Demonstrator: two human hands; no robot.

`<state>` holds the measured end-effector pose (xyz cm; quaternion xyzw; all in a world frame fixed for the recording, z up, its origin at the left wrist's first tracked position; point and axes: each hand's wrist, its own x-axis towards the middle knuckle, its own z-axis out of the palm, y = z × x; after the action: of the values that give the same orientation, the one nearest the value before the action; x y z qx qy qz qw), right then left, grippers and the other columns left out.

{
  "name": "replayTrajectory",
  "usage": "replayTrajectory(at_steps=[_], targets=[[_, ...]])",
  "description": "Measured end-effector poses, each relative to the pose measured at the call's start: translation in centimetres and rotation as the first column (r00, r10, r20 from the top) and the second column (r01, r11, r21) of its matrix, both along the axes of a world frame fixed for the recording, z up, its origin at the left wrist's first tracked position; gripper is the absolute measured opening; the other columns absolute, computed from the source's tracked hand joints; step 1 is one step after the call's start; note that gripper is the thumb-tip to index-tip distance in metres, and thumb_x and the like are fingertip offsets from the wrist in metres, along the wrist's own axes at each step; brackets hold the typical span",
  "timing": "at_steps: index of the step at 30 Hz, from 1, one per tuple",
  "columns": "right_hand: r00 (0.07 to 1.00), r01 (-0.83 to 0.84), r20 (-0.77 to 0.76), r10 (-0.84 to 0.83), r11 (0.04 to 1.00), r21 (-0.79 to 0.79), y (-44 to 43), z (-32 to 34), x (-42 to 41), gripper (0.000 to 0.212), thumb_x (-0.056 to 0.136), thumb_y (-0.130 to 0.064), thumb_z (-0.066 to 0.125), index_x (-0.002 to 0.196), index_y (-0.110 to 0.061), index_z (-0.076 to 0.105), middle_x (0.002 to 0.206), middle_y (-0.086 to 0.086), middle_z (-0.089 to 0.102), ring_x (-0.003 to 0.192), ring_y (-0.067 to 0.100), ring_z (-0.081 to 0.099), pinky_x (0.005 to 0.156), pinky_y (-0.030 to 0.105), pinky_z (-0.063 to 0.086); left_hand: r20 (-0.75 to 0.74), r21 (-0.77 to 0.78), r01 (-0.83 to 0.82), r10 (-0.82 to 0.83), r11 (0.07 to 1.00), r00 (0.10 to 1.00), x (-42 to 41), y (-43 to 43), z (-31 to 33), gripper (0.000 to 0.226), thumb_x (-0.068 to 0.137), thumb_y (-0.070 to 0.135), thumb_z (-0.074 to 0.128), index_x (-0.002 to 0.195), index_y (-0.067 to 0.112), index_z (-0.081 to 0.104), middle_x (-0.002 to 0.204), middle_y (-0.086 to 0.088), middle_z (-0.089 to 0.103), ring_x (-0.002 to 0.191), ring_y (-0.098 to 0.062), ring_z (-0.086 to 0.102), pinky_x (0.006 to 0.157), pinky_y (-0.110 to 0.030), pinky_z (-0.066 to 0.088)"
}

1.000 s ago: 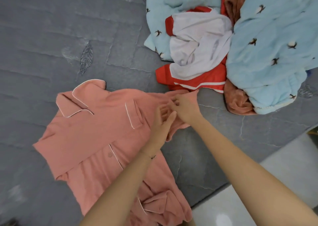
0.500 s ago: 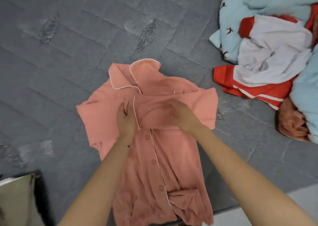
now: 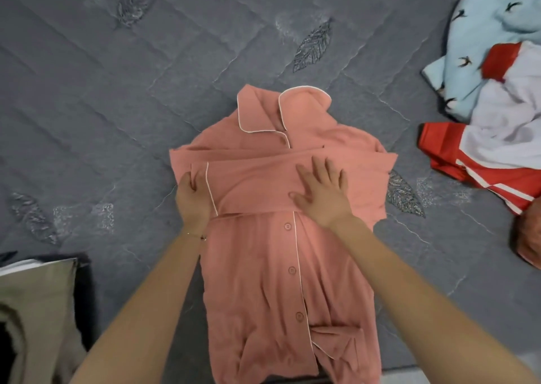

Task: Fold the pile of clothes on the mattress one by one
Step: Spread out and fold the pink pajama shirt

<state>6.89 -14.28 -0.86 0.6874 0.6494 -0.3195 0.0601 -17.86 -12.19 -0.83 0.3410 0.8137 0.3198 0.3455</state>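
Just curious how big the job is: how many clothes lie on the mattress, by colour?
Pink shirt: 1
Light blue garment: 1
Red-and-white garment: 1
Rust-brown garment, partly out of frame: 1
Total: 4

left hand (image 3: 191,198): bare, thin wrist bracelet (image 3: 195,235), dark charm (image 3: 203,237) | right hand (image 3: 322,198): bare

Pink shirt (image 3: 257,281) lies front-up, sleeve folded across chest; pile (image 3: 497,138) at right.

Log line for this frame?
pink shirt: sleeve folded across chest | left hand: pinches sleeve | right hand: flat on sleeve | pile: unfolded
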Motion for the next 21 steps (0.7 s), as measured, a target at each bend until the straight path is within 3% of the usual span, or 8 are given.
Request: replayTrajectory(at_steps=[2,3,5,7,9,12,16,21], targets=[[1.000,0.001,0.007,-0.001,1.000,0.016,-0.3,0.2,-0.1,0.068,0.093,-0.052,0.049,0.152,-0.035,0.020,0.163,0.002,0.000,0.149,0.026,-0.009,0.116,0.049,-0.009,-0.062,0.004,0.039,-0.038,0.999,0.997,0.0,-0.6,0.2,0.025,0.100,0.016,0.045,0.076,0.014,0.051,0.077,0.004,0.045,0.069,-0.007,0.040,0.069,-0.028,0.038],[1.000,-0.001,0.011,0.001,1.000,0.024,-0.6,0.4,0.0,0.069,0.093,-0.052,0.050,0.152,-0.035,0.020,0.163,0.002,0.001,0.149,0.026,-0.008,0.117,0.048,-0.008,-0.115,-0.009,0.077,-0.077,0.997,0.990,0.0,-1.2,0.2,0.014,0.099,0.015,0.047,0.097,0.009,0.059,0.092,-0.002,0.051,0.083,-0.014,0.045,0.081,-0.032,0.040],[1.000,-0.004,0.021,0.003,0.999,0.032,-1.5,0.9,0.1,0.069,0.093,-0.051,0.050,0.152,-0.036,0.019,0.163,0.001,0.001,0.149,0.025,-0.007,0.118,0.047,-0.006,-0.315,-0.098,0.156,-0.180,0.983,0.932,0.2,-2.6,0.0,0.041,0.095,0.015,0.054,0.136,0.009,0.048,0.129,-0.015,0.047,0.115,-0.029,0.044,0.103,-0.040,0.031],[1.000,0.006,0.015,-0.006,1.000,0.023,-2.9,1.5,0.0,0.069,0.093,-0.051,0.050,0.153,-0.036,0.018,0.163,0.000,0.001,0.149,0.025,-0.007,0.119,0.046,-0.006,-0.394,-0.180,0.335,-0.380,0.925,0.837,0.6,-4.6,0.3,0.059,0.095,0.016,0.055,0.149,0.011,0.032,0.152,-0.021,0.029,0.140,-0.038,0.026,0.115,-0.049,0.017],[1.000,0.008,0.018,-0.008,1.000,0.002,-4.7,2.0,-0.4,0.070,0.093,-0.052,0.049,0.153,-0.035,0.017,0.163,0.000,-0.001,0.149,0.025,-0.007,0.119,0.046,-0.006,-0.347,-0.225,0.527,-0.573,0.820,0.743,1.2,-6.8,0.5,0.062,0.098,0.020,0.050,0.153,0.017,0.021,0.160,-0.016,0.013,0.147,-0.035,0.011,0.118,-0.052,0.004],[1.000,0.001,0.030,0.000,1.000,-0.029,-7.9,2.5,-0.8,0.071,0.093,-0.055,0.048,0.153,-0.036,0.015,0.163,0.000,-0.003,0.149,0.024,-0.007,0.119,0.045,-0.005,-0.374,-0.290,0.646,-0.705,0.706,0.603,2.4,-10.6,0.7,0.064,0.098,0.027,0.048,0.154,0.025,0.017,0.162,-0.011,0.007,0.149,-0.029,0.004,0.118,-0.045,-0.006],[1.000,0.011,0.010,-0.010,0.995,-0.100,-13.8,2.4,-0.4,0.073,0.093,-0.053,0.049,0.153,-0.037,0.012,0.163,-0.001,-0.005,0.148,0.024,-0.011,0.118,0.047,-0.006,-0.177,-0.322,0.689,-0.756,0.649,0.630,4.4,-16.9,0.8,0.061,0.103,0.028,0.038,0.151,0.031,0.000,0.162,-0.006,-0.011,0.148,-0.021,-0.017,0.116,-0.034,-0.019],[1.000,0.014,0.019,-0.010,0.981,-0.193,-21.8,1.3,1.6,0.072,0.094,-0.044,0.050,0.153,-0.037,0.011,0.162,0.001,-0.012,0.148,0.026,-0.012,0.119,0.051,-0.002,-0.203,-0.441,0.668,-0.792,0.599,0.576,4.8,-25.0,0.3,0.064,0.100,0.031,0.040,0.153,0.035,0.004,0.161,-0.006,-0.013,0.148,-0.025,-0.018,0.120,-0.047,-0.004]])
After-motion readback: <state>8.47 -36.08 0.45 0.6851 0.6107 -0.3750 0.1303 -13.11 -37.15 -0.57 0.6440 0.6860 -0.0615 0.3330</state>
